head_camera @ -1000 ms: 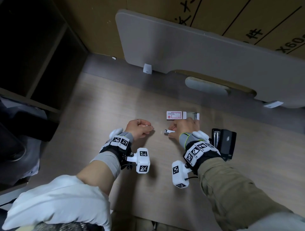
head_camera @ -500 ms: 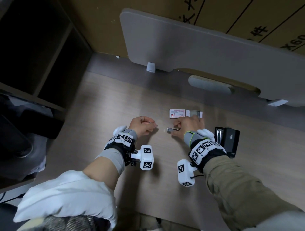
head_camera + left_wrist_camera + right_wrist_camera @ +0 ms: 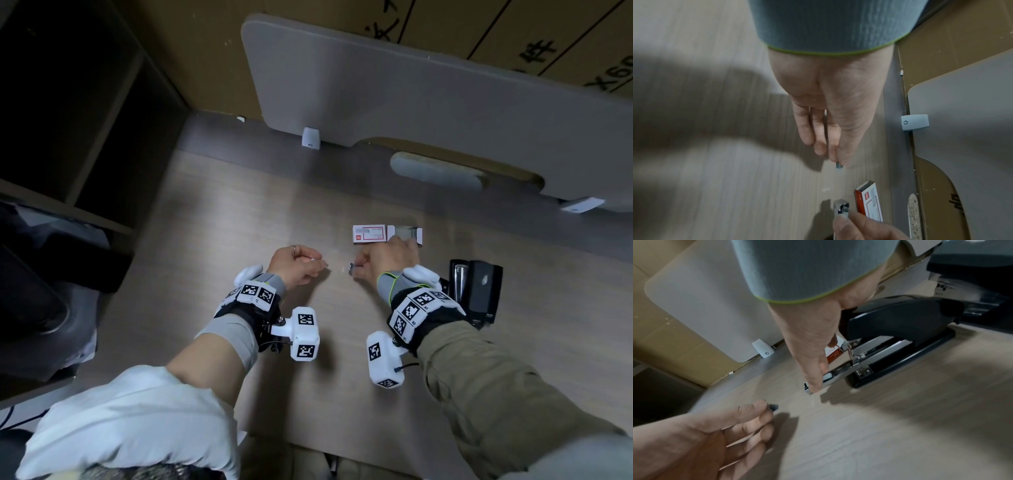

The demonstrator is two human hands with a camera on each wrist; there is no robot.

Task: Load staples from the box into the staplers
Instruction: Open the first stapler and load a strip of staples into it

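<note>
My left hand (image 3: 320, 263) pinches a short staple strip (image 3: 839, 166) between thumb and forefinger, just above the desk. A small gap to its right, my right hand (image 3: 358, 270) grips the tip of the metal magazine rail (image 3: 838, 374) that sticks out of a black stapler (image 3: 900, 324). That stapler's body lies under my right wrist and is mostly hidden in the head view. The red-and-white staple box (image 3: 370, 234) lies just beyond my right hand, its inner tray (image 3: 407, 233) slid out to the right.
Another black stapler (image 3: 479, 291) lies open to the right of my right wrist. A grey divider panel (image 3: 411, 102) with white clips stands along the back of the wooden desk (image 3: 222, 222). Dark shelves are at the left.
My left hand has edged slightly right with the staple strip, toward the rail tip. My right hand keeps its hold in place.
</note>
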